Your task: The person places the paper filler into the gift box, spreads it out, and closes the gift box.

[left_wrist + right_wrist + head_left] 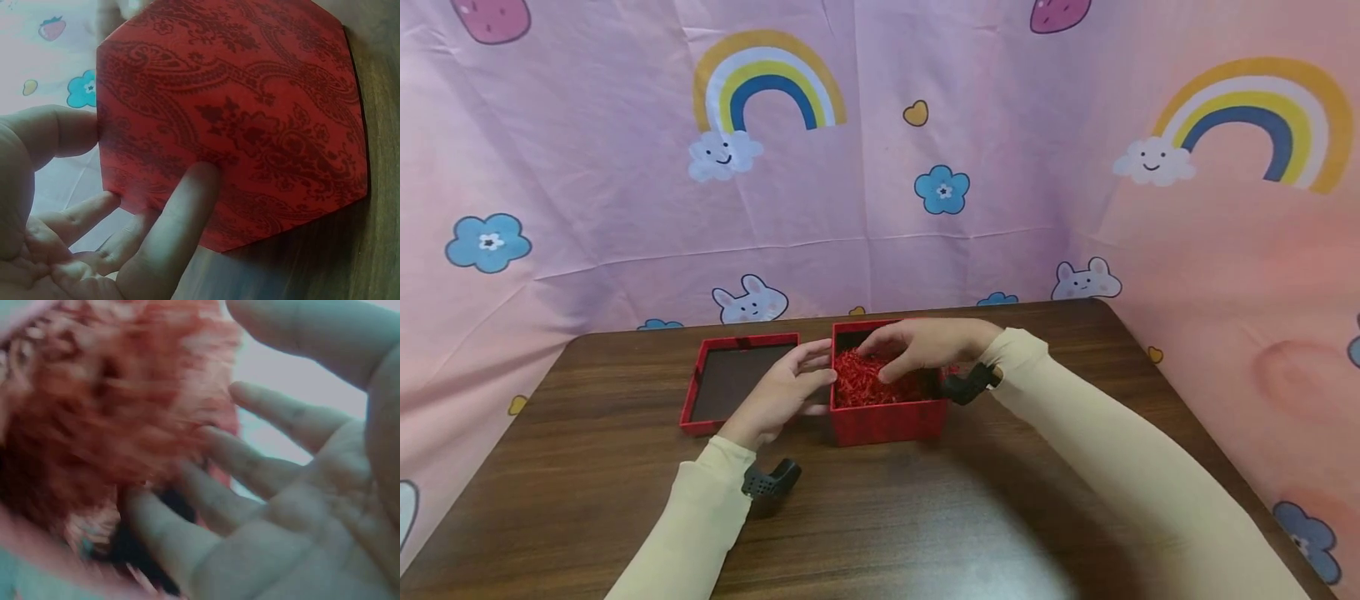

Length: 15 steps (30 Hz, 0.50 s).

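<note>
A red box (889,423) with a dark paisley pattern stands uncovered on the table, filled with red shredded paper (859,381). At its left wall my left hand (781,390) rests with extended, spread fingers; in the left wrist view the fingertips meet the patterned side (269,119). My right hand (931,343) reaches over the right rim into the box, thumb and fingers apart above the shreds. Blurred in the right wrist view, the shredded paper (119,406) lies right at my slightly bent fingertips, and a dark inner part of the box shows between them.
Left of the box lies its red-rimmed lid (688,398), dark inside facing up, partly behind my left hand. The brown wooden table (850,517) ends at the back against a pink patterned cloth (880,200), which also hangs along both sides.
</note>
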Tool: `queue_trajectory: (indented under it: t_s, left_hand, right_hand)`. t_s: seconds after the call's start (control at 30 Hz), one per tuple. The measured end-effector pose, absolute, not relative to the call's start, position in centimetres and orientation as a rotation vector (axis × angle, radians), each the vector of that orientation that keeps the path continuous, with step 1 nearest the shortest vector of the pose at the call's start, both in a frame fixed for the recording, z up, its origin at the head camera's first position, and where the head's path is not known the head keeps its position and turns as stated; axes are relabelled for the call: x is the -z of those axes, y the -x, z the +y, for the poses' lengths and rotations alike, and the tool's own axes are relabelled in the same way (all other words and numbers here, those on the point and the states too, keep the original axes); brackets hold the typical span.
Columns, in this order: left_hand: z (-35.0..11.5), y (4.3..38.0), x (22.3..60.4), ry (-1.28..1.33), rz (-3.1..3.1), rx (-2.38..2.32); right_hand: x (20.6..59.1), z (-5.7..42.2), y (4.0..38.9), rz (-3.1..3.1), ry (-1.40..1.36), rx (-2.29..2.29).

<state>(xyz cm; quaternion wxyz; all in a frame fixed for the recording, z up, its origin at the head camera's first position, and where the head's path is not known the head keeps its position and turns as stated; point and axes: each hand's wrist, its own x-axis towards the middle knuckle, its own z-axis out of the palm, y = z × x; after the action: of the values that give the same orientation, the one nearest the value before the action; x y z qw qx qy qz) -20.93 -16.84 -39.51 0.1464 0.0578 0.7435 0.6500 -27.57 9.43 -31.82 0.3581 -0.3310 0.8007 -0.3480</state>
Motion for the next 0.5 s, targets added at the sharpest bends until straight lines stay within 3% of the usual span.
queue_trajectory:
  t_s: [0.2,0.5]
  left_hand:
    - [-16.8,20.9,39.4,-0.171,2.161,-1.863]
    - [-16.9,20.6,39.2,-0.169,2.154,-1.866]
  right_hand:
    - [30.4,14.1,28.9,2.27,0.853,1.143]
    - [35.5,18.3,29.3,2.224,0.68,1.077]
